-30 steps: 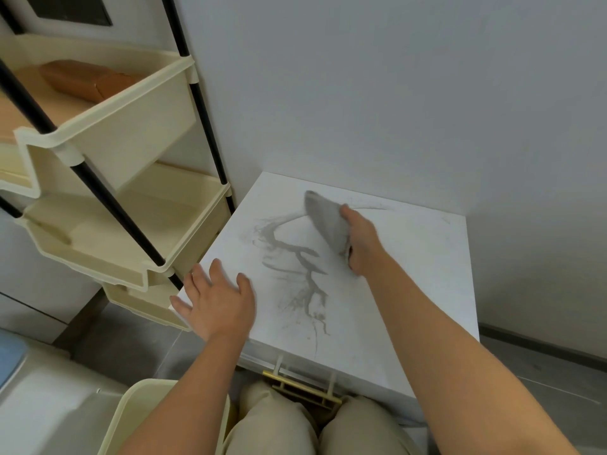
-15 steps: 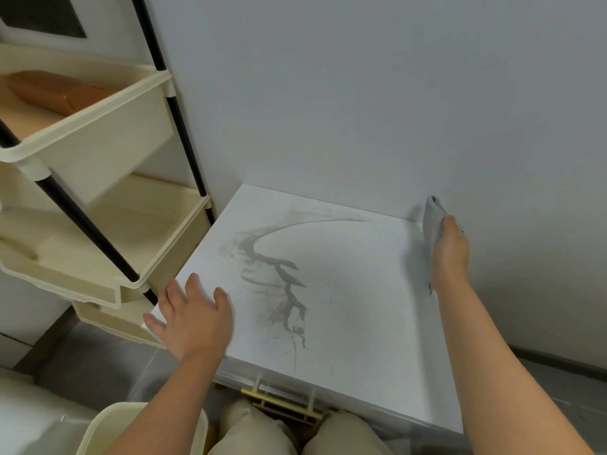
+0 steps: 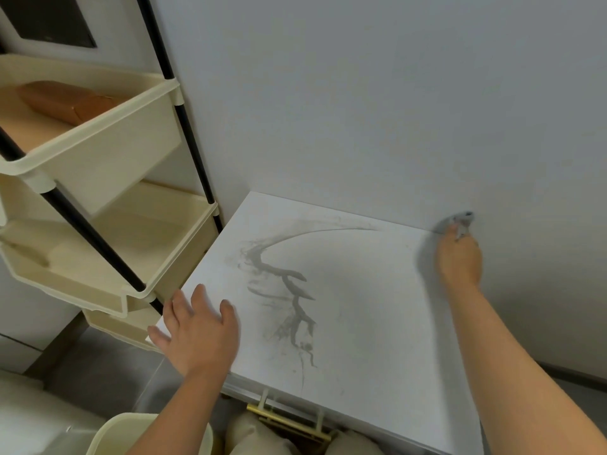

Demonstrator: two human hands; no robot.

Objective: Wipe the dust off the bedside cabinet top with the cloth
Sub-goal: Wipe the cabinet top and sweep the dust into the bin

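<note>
Both arms reach out: left hand flat, fingers spread, on cabinet top. Right hand grip bunches cloth at back-right corner, barely shifted since half a second ago. Dust streak unchanged.

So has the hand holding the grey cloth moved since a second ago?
Yes. The right hand carried the grey cloth from mid white cabinet top to its far right corner.
</note>
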